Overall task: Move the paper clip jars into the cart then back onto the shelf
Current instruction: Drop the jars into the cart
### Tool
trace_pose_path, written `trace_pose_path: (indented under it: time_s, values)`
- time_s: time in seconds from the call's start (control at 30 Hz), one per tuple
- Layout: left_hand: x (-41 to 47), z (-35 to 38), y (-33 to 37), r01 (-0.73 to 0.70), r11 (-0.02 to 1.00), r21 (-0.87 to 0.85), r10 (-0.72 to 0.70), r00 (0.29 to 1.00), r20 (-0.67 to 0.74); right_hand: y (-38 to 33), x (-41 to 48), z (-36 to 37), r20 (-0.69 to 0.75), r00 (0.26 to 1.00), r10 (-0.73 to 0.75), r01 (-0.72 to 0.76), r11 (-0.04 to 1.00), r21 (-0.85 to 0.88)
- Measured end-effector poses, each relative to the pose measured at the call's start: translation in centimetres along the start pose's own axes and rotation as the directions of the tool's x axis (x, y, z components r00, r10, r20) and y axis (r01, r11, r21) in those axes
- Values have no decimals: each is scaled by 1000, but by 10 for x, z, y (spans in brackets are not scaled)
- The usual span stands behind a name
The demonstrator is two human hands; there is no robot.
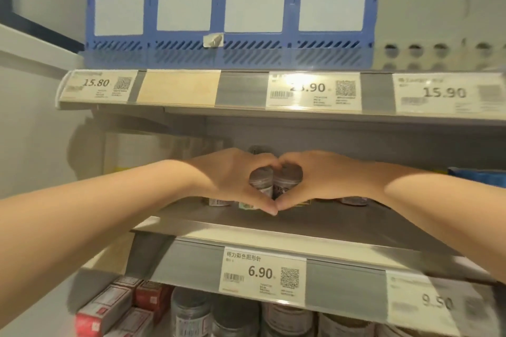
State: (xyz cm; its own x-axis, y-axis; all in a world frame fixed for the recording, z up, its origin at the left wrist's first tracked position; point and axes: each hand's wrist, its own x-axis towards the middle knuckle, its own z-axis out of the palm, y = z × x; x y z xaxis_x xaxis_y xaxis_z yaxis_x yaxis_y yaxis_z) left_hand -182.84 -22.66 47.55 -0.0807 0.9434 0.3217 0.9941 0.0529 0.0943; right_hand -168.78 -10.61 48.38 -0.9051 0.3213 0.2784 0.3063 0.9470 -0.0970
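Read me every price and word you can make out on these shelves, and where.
"15.80": upper left tag.
"3.90", first digit lost in glare: upper middle tag.
"15.90": upper right tag.
"得力彩色回形针", "6.90": lower tag.
"9.50", blurry: lower right tag.
Small print, labels on jars: unreadable.

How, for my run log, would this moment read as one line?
left hand, right hand: cupped together round two clear round grey-lidded paper clip jars | place: over grey metal shelf | lifted: cannot tell | cart: unseen

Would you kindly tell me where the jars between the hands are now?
In the head view, the jars are side by side at centre, at the middle shelf, cupped between the left hand and right hand, above the 6.90 tag.
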Motion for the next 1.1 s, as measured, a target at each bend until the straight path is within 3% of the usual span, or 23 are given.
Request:
trace_pose_path:
  time_s: [0.13, 0.23, 0.37, 0.53, 0.87, 1.1]
  values:
    - [-16, -14, 32, -5, 998, -58, 5, 1000, 3, -5, -36, -21, 1, 1000, 10, -10, 997, 77]
    - [-31, -19, 59, -32, 998, 52, 34, 999, -38, -15, -74, -31, 18, 999, 46, -49, 974, 222]
    - [-63, -23, 93, -108, 994, -2, 107, 990, -87, -24, -123, -38, -136, 990, 33, -15, 992, 127]
    - [-102, -16, 141, -157, 986, 59, 159, 987, -20, -34, -194, -38, -127, 989, 79, -60, 987, 148]
    - [-178, -19, 230, -389, 921, 12, 388, 921, 21, -92, -354, -60, -156, 924, 349, -335, 936, 112]
    - [-265, 5, 305, -570, 819, -60, 573, 813, 104, -179, -492, -48, -181, 834, 521, -507, 853, 120]
